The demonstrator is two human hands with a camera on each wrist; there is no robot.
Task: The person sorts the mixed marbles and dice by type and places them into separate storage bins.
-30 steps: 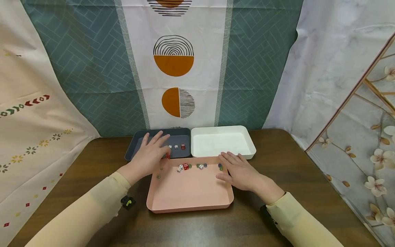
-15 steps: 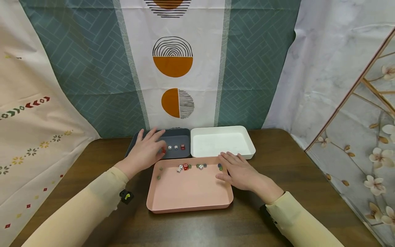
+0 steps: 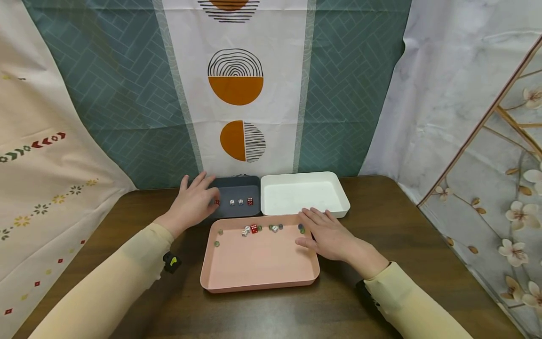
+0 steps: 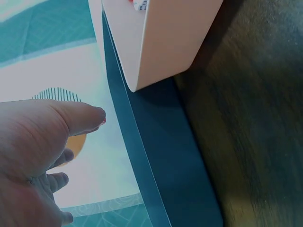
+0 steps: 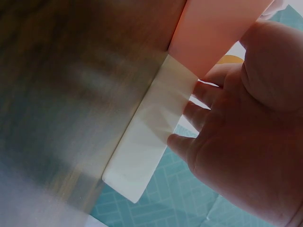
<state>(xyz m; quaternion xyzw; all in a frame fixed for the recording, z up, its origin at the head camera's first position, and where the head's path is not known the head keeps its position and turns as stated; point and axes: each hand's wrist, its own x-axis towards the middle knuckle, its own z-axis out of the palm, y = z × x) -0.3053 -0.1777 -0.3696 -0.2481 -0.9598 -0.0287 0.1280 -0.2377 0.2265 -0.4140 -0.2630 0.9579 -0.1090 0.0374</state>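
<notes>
My left hand (image 3: 190, 205) is over the left part of the dark grey tray (image 3: 243, 188), pinching a small red die (image 3: 217, 202) between thumb and index finger, the other fingers raised. In the left wrist view a speck of red shows at the thumb tip (image 4: 100, 116). Two white dice (image 3: 240, 202) and another red die (image 3: 250, 201) lie in a row in that tray. My right hand (image 3: 330, 238) lies with straight fingers across the right rim of the pink tray (image 3: 262, 263). White dice (image 3: 274, 229), a red die (image 3: 254, 229) and several green and blue round pieces (image 3: 217, 244) line its far side.
A white tray (image 3: 305, 193) stands right of the dark one, its near wall close to my right fingertips. All three trays sit on a dark wooden table (image 3: 271, 313). Patterned cloths (image 3: 279, 94) hang behind and at both sides.
My left hand has moved left with the red die, from the pink tray's far-left corner to over the dark tray. The right hand stays put.
</notes>
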